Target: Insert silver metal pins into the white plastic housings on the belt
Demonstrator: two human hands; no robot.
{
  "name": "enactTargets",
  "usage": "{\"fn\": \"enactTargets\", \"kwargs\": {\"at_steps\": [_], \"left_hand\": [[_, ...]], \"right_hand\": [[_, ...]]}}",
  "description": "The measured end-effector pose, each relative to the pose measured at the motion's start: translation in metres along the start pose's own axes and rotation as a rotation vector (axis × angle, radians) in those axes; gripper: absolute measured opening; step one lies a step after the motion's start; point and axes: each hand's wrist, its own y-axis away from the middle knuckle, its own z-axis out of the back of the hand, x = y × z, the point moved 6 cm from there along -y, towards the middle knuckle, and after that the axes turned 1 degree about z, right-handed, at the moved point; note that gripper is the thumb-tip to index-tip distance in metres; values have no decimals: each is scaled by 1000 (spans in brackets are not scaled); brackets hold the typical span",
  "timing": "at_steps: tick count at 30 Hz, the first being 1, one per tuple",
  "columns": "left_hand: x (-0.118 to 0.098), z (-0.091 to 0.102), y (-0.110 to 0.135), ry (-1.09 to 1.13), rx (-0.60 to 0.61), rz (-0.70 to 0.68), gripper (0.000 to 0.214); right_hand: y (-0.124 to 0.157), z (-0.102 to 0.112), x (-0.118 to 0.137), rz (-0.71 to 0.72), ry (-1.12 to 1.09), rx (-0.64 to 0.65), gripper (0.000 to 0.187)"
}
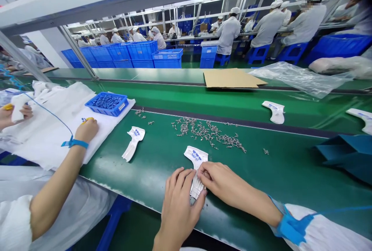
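A white plastic shell half [196, 154], shaped like a pistol-grip housing, lies on the green worktop in front of me, blue parts set in its wide end. My left hand [179, 200] holds its handle, fingers along the left side and thumb at the lower right. Over the middle of the handle my right hand [217, 177] is closed in a pinch; whatever is between its fingertips is hidden. Small metal pieces [207, 130], perhaps screws, lie scattered beyond the shell. A second such shell [135, 142] rests to the left.
At left, a co-worker's hands [87, 128] work beside a blue tray [107, 103] of small blue parts on white sheeting. More shells [274, 112] lie on the green belt [168, 96] beyond. Cardboard [232, 78], clear plastic [302, 76] and a dark teal bin [345, 154] are around.
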Motion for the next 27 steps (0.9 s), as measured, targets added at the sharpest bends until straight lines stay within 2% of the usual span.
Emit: {"fn": "enactTargets", "kwargs": {"at_steps": [8,14,17,22,27], "left_hand": [[-1,-1,1,11,-7,6,38],[1,-5,1,34,27,14,38],[2,-5,0,41,28,13,37],[0,-3,-1,32,30,-12,37],[1,-4,1,16,35,22,38]], "right_hand": [[1,-4,-2,9,50,-7,25],[1,-5,-5,-16,57,-6,9],[-1,-4,-4,-64,99,18,6],[-4,0,-5,-121,112,27,7],[3,8,-13,-78,-19,-1,16]]}}
